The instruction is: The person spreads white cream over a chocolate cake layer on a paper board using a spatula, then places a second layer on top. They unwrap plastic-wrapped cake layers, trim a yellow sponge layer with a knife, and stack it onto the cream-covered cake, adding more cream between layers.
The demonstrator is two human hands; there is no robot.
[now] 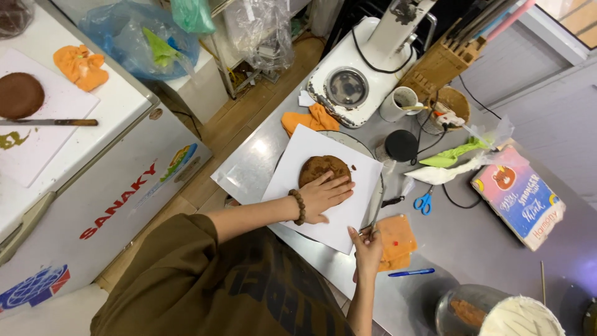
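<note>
Both hands busy: my left hand (324, 195) presses flat on the cake (323, 169); right hand (368, 242) pinches a knife (377, 210), blade pointing away from me

Steel worktop (472, 242), reflective, carrying the grip area and running on to its right. Wood plank floor (249, 118) beyond the grip and to its left. White chest freezer (118, 180) well left of the grip; pale tiled floor (541, 81) far right.
</note>
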